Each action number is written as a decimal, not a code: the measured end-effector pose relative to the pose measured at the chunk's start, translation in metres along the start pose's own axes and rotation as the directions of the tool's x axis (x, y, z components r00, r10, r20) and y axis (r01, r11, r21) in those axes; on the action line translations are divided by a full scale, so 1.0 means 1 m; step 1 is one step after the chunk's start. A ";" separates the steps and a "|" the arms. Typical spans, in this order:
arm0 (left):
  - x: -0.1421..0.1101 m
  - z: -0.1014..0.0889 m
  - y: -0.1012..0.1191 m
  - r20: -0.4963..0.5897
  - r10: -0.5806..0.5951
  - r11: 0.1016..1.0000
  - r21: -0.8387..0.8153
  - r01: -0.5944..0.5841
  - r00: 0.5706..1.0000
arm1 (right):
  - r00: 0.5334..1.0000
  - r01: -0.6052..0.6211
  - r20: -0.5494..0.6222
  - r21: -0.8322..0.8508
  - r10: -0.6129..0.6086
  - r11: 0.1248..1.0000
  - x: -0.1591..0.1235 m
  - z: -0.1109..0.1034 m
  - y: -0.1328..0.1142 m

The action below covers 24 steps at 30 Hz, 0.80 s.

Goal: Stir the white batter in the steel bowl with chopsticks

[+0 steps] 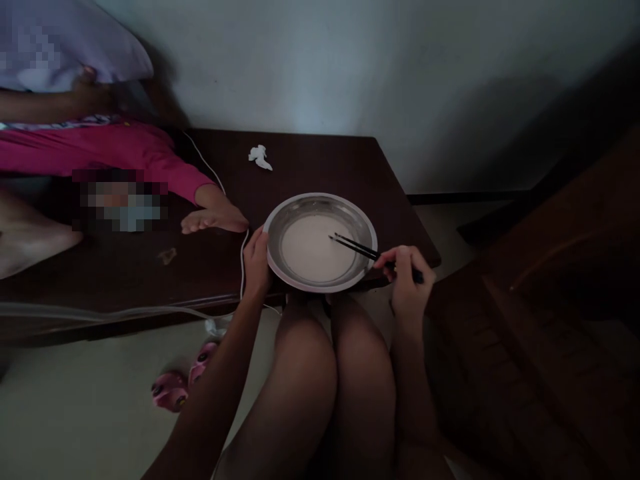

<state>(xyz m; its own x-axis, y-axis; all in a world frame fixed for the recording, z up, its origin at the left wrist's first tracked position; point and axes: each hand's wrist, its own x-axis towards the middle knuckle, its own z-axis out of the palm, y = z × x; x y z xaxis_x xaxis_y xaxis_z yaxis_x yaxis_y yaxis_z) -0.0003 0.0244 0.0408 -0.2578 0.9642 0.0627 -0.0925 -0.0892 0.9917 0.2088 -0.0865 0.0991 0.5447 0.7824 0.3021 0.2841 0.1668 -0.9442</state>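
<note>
A round steel plate holding white rice sits at the near edge of a dark wooden table. My left hand grips the plate's left rim, fingers curled on it. My right hand is closed on a pair of dark chopsticks, whose tips rest on the rice near the plate's middle. My bare knees show below the plate.
Another person in a pink sleeve rests an arm and open hand on the table left of the plate. A white cable runs beside my left hand. Crumpled white paper lies farther back. Pink slippers are on the floor. Dark wooden furniture stands to the right.
</note>
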 end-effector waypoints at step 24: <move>0.000 0.001 0.001 -0.014 0.007 1.000 -0.005 -0.007 1.000 | 0.998 -0.019 0.069 0.054 0.015 0.998 0.000 0.003 -0.001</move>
<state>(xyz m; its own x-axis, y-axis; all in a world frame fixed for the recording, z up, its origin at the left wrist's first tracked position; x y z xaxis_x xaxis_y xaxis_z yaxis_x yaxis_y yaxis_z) 0.0004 0.0242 0.0415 -0.2721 0.9599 0.0681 -0.0950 -0.0972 0.9907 0.2065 -0.0846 0.0994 0.4930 0.8243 0.2782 0.2311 0.1842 -0.9553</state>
